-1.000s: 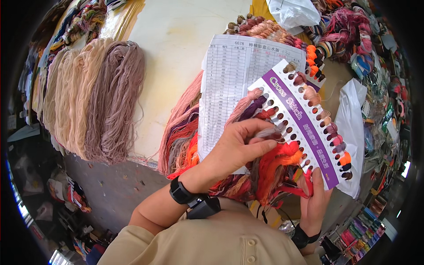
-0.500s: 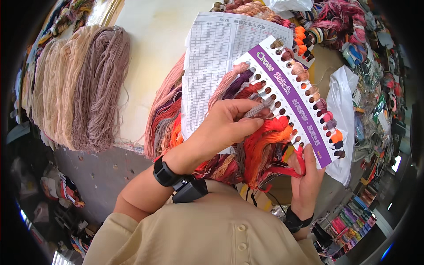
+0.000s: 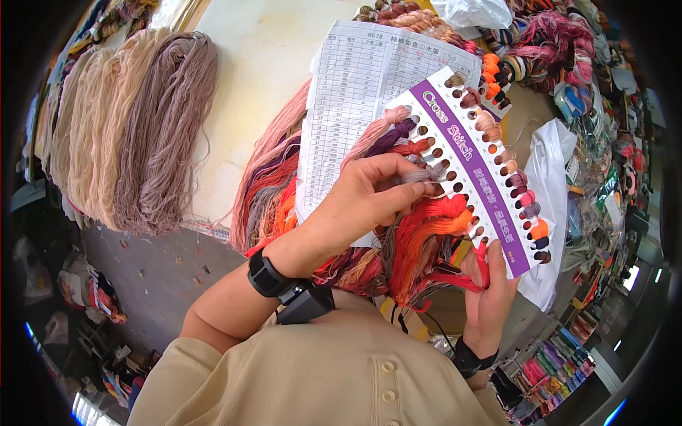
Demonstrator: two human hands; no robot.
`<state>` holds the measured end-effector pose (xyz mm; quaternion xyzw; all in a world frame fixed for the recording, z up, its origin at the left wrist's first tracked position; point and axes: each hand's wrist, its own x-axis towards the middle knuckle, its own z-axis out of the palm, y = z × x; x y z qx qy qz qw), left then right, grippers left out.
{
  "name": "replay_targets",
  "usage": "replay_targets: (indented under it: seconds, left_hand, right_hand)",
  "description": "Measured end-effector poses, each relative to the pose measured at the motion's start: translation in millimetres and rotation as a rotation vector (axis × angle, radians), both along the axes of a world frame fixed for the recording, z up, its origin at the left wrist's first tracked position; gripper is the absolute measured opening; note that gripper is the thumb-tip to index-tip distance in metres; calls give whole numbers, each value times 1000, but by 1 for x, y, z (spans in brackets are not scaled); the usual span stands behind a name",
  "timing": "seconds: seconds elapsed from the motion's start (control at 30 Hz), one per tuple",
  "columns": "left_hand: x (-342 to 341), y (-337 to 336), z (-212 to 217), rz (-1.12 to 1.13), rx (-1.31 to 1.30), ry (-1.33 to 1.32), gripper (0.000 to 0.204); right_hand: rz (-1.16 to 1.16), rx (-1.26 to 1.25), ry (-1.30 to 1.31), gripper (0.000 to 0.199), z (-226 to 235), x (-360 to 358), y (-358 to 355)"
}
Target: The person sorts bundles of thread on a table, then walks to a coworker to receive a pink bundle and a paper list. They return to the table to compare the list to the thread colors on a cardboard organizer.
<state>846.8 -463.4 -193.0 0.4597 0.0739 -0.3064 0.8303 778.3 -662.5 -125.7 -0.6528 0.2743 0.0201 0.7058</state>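
Observation:
A white and purple thread card (image 3: 465, 153) with punched holes is tilted in front of me, thread bundles looped through both long edges. My left hand (image 3: 373, 195) pinches a grey thread bundle (image 3: 420, 175) between thumb and fingertips, at a hole on the card's left edge. At the card's lower corner, my right hand (image 3: 492, 284) grips the card, thumb on its face. A red thread strand (image 3: 482, 264) runs by its fingers. Pink, purple, red and orange bundles hang off the left edge; the orange bundle (image 3: 447, 224) lies below my left hand.
Behind the card lies a printed paper list (image 3: 341, 92) on the pale table (image 3: 249, 64). Beige and mauve yarn hanks (image 3: 167, 131) drape over the table's left edge. A white plastic bag (image 3: 550, 184) and tangled pink threads (image 3: 561, 42) are at right.
The grey thread bundle is drawn closer to its hole, bunched at my left fingertips. Card and paper have shifted slightly in view; my right hand keeps its grip.

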Motion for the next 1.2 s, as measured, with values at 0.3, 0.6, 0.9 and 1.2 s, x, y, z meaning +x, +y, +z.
replay_targets:
  seconds: [0.3, 0.6, 0.9, 1.2]
  left_hand:
    - [1, 4, 5, -46, -48, 58, 18]
    - [1, 3, 5, -25, -131, 159, 25]
    - [6, 16, 10, -254, -203, 174, 33]
    - [5, 14, 13, -226, -94, 128, 34]
  right_hand:
    - [-8, -1, -15, 12, -2, -1, -1]
    - [-19, 2, -1, 14, -1, 1, 1]
    - [-22, 49, 13, 12, -1, 3, -1]
    - [-13, 49, 21, 14, -1, 1, 0]
